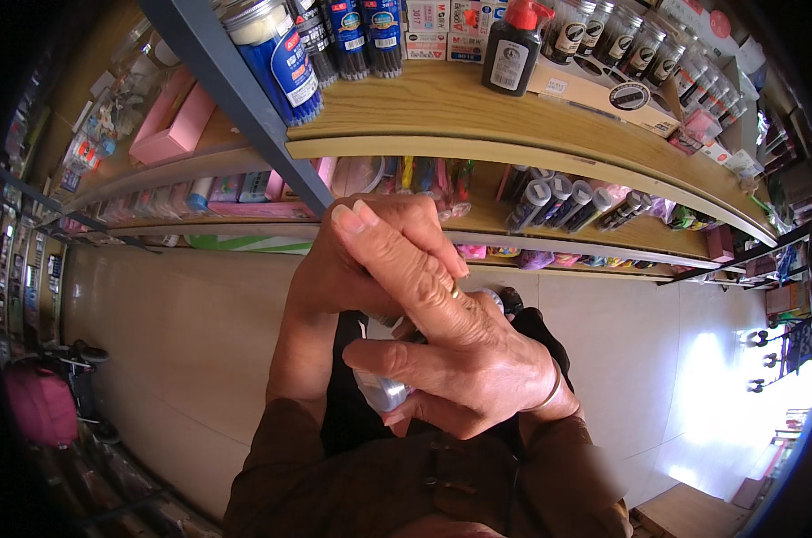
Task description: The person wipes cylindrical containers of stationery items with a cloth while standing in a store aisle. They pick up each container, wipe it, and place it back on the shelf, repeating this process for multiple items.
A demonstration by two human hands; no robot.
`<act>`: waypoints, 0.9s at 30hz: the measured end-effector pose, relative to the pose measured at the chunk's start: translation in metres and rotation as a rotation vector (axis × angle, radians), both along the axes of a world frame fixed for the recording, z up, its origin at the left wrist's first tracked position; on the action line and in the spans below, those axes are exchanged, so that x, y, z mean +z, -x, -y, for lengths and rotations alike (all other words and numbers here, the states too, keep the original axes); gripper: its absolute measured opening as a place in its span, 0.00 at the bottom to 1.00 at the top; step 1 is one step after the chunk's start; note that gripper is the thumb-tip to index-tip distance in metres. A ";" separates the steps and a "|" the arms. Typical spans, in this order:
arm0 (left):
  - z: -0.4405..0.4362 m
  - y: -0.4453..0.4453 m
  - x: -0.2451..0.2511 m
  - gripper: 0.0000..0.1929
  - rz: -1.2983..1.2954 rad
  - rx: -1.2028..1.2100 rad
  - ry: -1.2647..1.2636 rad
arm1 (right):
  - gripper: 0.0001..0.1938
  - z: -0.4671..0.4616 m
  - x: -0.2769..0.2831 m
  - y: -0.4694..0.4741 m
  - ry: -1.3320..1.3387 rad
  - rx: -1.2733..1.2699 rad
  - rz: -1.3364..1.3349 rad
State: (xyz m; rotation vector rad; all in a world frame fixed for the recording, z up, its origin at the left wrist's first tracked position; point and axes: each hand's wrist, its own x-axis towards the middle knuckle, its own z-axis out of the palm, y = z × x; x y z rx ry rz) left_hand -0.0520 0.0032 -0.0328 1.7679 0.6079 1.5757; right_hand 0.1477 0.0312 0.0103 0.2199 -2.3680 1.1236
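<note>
My right hand, with a gold ring and a bracelet, is closed around a small clear plastic container. Its thumb and lower fingers lie against the container, most of which is covered. Two extended fingers of that hand cross over my left hand and touch it. The left hand is raised just beyond, its fingers curled. Whether it grips anything is hidden behind the right hand. Both hands are in front of my chest, before the edge of a wooden shelf.
Upright on the shelf are a blue tub of pens, a black bottle with a red cap and several small jars in a cardboard display. Clear tubes stand one level lower. A grey post divides the shelving. Behind left is a maroon bag.
</note>
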 end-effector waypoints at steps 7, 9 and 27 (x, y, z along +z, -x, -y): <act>0.002 -0.004 -0.001 0.10 -0.008 0.005 -0.042 | 0.18 0.006 -0.005 0.004 -0.054 -0.036 -0.009; 0.002 -0.005 0.000 0.10 -0.017 0.006 -0.058 | 0.20 0.006 -0.006 0.004 -0.063 -0.020 -0.015; 0.016 -0.005 0.004 0.25 0.040 0.110 0.247 | 0.22 -0.032 -0.054 0.016 1.250 0.754 -0.481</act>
